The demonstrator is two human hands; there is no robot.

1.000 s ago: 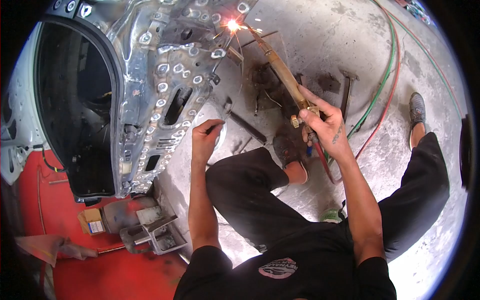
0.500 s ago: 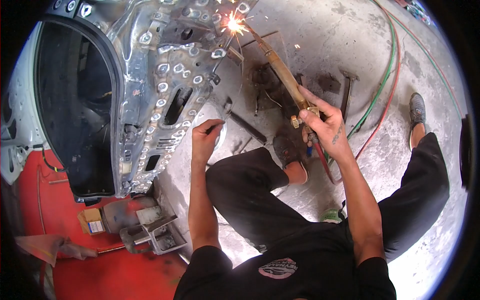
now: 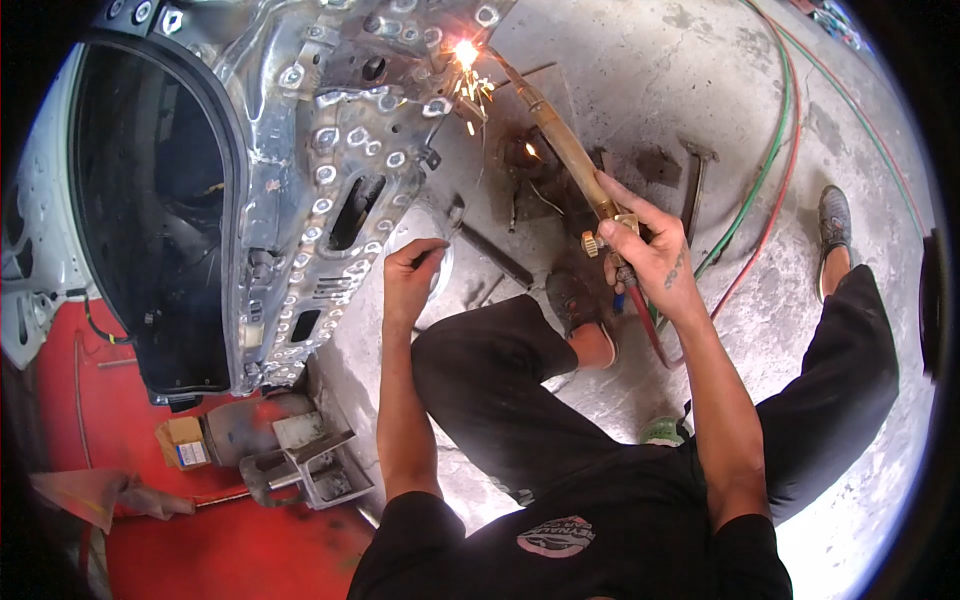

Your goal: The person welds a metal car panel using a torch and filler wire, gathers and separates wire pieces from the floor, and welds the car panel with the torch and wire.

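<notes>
My right hand (image 3: 650, 245) is wrapped round the valve end of a brass gas torch (image 3: 565, 140), index finger laid along its body. The torch points up and away. Its tip is close to the edge of a bare metal car body panel (image 3: 385, 150), where a bright glow (image 3: 465, 52) throws sparks downward. My left hand (image 3: 412, 275) is closed near the panel's lower right side, thumb and fingers pinched together. What it holds, if anything, I cannot make out.
Red and green hoses (image 3: 785, 120) run across the concrete floor at right. A hammer (image 3: 695, 180) and another long-handled tool (image 3: 490, 250) lie near my foot. A dark car window (image 3: 150, 210) is at left. Below it, a metal vise-like piece (image 3: 310, 465) rests by a red surface.
The glow at the torch tip has become more compact, and sparks now fall below it. A small burning bit shows lower down near the floor. Both hands stay where they were.
</notes>
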